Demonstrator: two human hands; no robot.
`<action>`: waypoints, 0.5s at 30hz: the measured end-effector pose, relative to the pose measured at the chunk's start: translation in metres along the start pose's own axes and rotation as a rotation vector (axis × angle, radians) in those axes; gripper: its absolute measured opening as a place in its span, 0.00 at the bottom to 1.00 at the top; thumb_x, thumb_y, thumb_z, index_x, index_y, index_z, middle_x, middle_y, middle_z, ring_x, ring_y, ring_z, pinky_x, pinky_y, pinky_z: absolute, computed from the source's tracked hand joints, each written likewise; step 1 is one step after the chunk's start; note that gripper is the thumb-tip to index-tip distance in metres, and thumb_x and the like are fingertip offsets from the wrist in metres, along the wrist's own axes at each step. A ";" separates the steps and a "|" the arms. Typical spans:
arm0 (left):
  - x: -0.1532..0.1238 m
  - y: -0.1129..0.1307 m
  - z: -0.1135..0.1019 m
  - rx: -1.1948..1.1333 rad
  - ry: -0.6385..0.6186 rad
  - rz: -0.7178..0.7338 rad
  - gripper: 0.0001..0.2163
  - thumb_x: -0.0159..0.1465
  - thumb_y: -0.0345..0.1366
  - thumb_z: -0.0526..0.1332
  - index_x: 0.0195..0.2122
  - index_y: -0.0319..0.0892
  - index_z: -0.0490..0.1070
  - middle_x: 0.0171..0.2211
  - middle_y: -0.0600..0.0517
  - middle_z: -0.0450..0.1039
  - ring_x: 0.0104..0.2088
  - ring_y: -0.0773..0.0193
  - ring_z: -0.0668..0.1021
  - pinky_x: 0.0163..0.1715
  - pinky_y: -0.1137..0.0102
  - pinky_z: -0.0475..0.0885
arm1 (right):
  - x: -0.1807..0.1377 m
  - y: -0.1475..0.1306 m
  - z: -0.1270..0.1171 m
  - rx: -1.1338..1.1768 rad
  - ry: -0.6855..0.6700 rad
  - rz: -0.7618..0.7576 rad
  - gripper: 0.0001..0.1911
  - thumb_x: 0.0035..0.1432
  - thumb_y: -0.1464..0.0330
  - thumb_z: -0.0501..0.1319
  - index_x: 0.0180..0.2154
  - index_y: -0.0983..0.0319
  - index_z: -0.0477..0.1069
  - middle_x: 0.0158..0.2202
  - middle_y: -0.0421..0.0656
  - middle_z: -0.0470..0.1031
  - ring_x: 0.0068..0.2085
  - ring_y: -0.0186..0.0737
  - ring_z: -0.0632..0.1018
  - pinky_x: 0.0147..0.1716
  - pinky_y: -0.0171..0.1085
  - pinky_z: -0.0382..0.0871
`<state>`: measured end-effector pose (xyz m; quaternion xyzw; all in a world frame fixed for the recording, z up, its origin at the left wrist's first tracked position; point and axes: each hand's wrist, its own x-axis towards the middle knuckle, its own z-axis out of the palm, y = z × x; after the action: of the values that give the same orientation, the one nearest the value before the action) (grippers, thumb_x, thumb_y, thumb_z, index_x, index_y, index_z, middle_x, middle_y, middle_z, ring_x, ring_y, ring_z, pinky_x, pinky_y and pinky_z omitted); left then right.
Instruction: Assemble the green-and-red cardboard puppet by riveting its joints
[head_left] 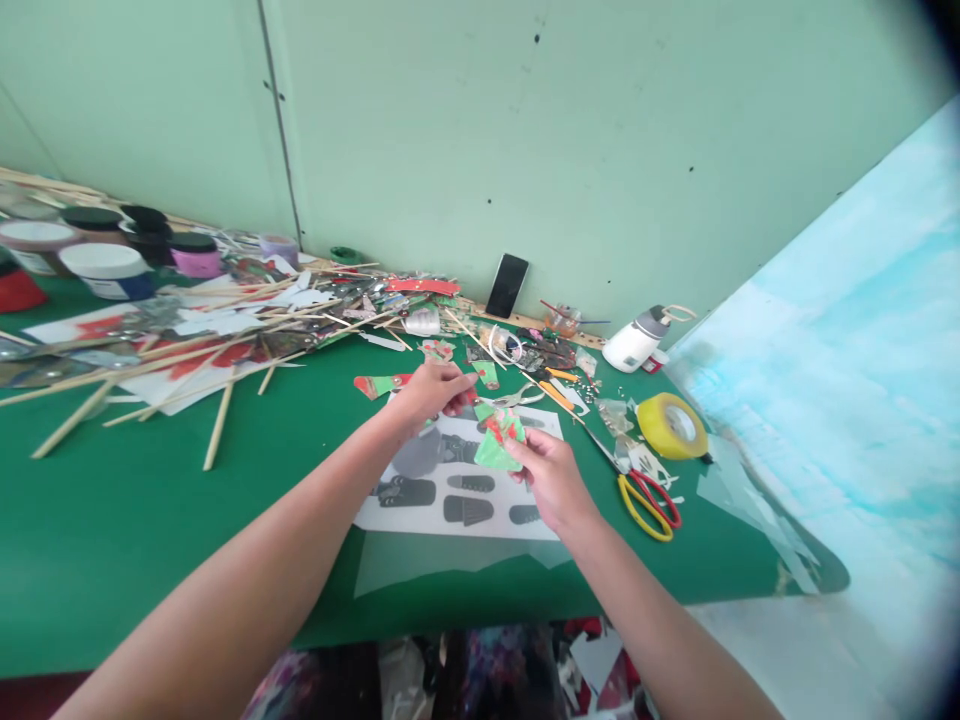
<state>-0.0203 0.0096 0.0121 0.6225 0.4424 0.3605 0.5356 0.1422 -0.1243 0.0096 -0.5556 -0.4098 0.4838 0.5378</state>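
Pinching green cutout [498, 450] (markings blurred)

The left hand [433, 390] covers the upper left corner of the white sheet [457, 500], and what its fingertips pinch there is too small to tell. At the sheet's right edge, the right hand [551, 480] hides the lower part of the green paper piece [499, 450]. Below the sheet, both forearms are cut off by the bottom edge, and the colourful things under the table [150, 520] rim are blurred. Far left of the sheet, the red jar [15, 290] is cut by the picture's edge. Right of the sheet, the blades of the scissors [645, 495] disappear among scraps.
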 end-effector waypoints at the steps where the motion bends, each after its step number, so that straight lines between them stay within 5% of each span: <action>1: -0.004 0.003 0.004 -0.139 -0.139 -0.008 0.14 0.55 0.47 0.63 0.22 0.41 0.74 0.21 0.49 0.73 0.23 0.64 0.74 0.23 0.71 0.64 | 0.003 0.002 0.001 0.016 0.001 0.004 0.11 0.47 0.62 0.66 0.25 0.62 0.71 0.25 0.40 0.69 0.25 0.33 0.65 0.22 0.33 0.58; 5: -0.013 0.005 0.016 -0.346 -0.371 -0.079 0.12 0.53 0.44 0.66 0.28 0.40 0.77 0.27 0.48 0.75 0.27 0.65 0.74 0.26 0.71 0.65 | 0.012 0.009 0.003 0.038 0.020 0.026 0.11 0.44 0.62 0.68 0.26 0.62 0.71 0.24 0.39 0.68 0.25 0.33 0.65 0.22 0.33 0.58; 15: -0.007 -0.008 0.018 -0.345 -0.274 -0.142 0.05 0.49 0.35 0.68 0.26 0.41 0.75 0.25 0.52 0.73 0.27 0.68 0.72 0.27 0.71 0.64 | 0.039 0.004 -0.013 -0.055 0.028 -0.046 0.15 0.48 0.56 0.66 0.28 0.63 0.74 0.23 0.42 0.71 0.23 0.34 0.69 0.22 0.34 0.62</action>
<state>-0.0071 -0.0031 0.0016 0.5323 0.3400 0.3041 0.7132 0.1625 -0.0891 0.0013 -0.5674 -0.4279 0.4520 0.5391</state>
